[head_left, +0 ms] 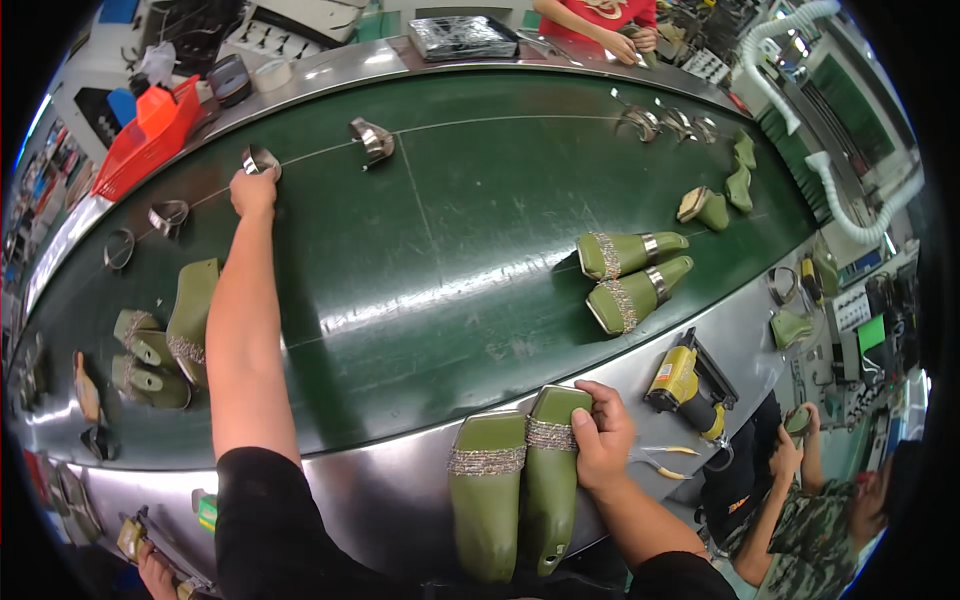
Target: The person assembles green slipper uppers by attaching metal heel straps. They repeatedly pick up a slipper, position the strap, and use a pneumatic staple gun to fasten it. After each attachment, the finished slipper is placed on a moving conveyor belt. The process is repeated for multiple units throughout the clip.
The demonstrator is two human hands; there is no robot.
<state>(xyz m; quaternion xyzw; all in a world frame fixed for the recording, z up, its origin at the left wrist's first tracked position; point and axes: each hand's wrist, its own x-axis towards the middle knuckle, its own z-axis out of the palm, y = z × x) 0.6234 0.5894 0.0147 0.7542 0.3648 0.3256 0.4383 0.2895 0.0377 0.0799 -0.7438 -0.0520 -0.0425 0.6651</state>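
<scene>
With my right grip (604, 442) clasping the green last (550, 490) at the worktop (385, 480), I should pinch the metal band (262, 158) on the belt (480, 220) squarely with my left grip (255, 192) (closure: I cannot tell)

Small print on clothing and a tool
Orange lettering (741, 504) marks black cloth (733, 475) at right, a pale label (665, 370) the yellow-and-black tool (679, 377), and a white print (606, 8) the red shirt (640, 14) at top.

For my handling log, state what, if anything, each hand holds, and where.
Right hand: green shoe last, by its squared end's right edge. Left hand: at a silver band; hold unclear.
</scene>
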